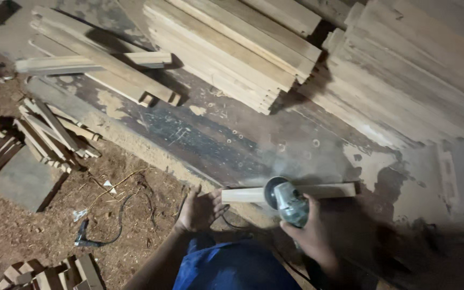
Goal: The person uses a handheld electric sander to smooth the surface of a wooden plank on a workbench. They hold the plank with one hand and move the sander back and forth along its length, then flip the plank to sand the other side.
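Wooden strip (253,194) lies at the near edge of our dark counter (200,134); our left hand (198,210) grips its end, fingers closed on it, while our right hand (311,232) clamps the angle grinder (285,201) against it.

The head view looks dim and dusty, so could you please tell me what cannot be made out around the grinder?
- Grinder disc's contact with the wood strip: hidden by dust haze.
- Right hand fingers: dark, blurred.
- Left hand grip on the strip's end: shadowed.
- Grinder's cable: hidden below the hands.

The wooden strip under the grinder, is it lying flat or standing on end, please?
Flat: the wooden strip lies lengthwise along the workbench edge.
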